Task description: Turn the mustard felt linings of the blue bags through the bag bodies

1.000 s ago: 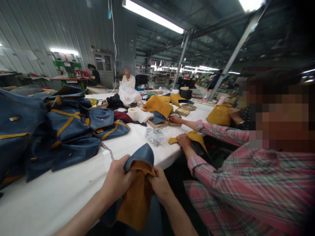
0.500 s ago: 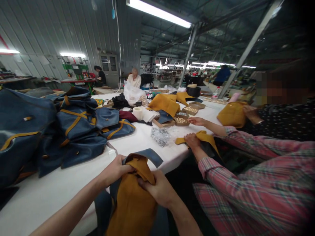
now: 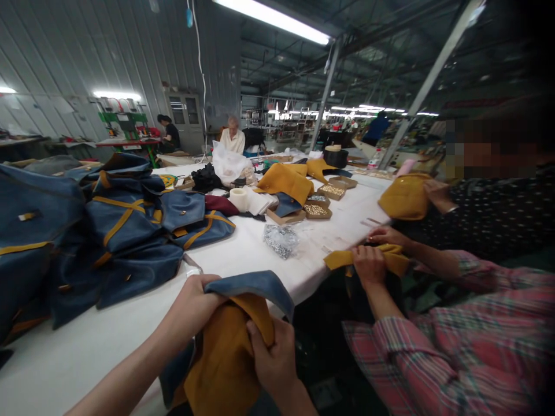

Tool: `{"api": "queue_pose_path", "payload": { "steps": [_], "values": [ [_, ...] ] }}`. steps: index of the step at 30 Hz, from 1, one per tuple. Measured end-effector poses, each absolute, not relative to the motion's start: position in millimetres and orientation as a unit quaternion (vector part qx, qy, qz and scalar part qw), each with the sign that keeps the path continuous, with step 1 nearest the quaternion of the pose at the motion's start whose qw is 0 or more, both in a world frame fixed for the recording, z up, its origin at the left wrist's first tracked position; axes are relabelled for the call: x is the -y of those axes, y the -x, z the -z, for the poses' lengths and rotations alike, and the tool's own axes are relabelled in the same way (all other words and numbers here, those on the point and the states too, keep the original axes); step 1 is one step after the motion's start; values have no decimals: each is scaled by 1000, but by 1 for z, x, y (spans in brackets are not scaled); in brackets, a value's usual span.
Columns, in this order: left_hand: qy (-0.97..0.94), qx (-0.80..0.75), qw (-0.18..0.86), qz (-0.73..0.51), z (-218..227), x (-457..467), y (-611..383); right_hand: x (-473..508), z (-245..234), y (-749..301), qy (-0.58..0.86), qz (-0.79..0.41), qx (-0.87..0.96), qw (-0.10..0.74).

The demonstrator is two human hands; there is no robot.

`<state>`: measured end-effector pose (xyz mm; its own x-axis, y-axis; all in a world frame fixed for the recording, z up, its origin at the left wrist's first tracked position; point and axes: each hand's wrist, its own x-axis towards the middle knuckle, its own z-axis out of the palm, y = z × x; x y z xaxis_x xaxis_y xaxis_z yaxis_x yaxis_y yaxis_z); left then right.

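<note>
Both my hands grip a blue bag piece (image 3: 255, 284) with a mustard-yellow lining (image 3: 225, 358) at the near edge of the white table (image 3: 108, 335). My left hand (image 3: 193, 306) is closed on its left side where the blue flap folds over. My right hand (image 3: 273, 358) pinches the yellow lining from below on the right. The piece hangs down over the table edge toward me.
A heap of blue bags with yellow trim (image 3: 113, 231) fills the table's left. A silver packet (image 3: 281, 240), small boxes of metal fittings (image 3: 318, 211) and yellow bag parts (image 3: 284, 180) lie farther back. A person in a plaid sleeve (image 3: 433, 358) handles a yellow piece (image 3: 342, 259) on my right.
My hands turned the bag piece so more yellow lining shows, and my right hand dropped lower. The neighbour drew both hands back onto their yellow piece.
</note>
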<state>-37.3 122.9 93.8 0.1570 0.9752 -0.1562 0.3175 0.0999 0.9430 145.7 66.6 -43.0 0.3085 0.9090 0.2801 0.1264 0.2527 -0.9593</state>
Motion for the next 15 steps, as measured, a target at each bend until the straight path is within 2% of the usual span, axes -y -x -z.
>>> {"api": "queue_pose_path", "payload": {
  "steps": [3, 6, 10, 15],
  "values": [
    [-635, -567, 419, -317, -115, -114, 26, -53, 55, -132, 558, -323, 373, 667],
    [-696, -559, 370, -256, -137, -111, 25, -46, 41, -130, 535, -455, 299, 647],
    [-759, -540, 332, -150, -154, -122, 39, -46, 5, -141, 400, -645, 231, 609],
    [-791, -526, 284, -128, -158, -137, 57, -44, -9, -138, 238, -727, 196, 614]
  ]
}}
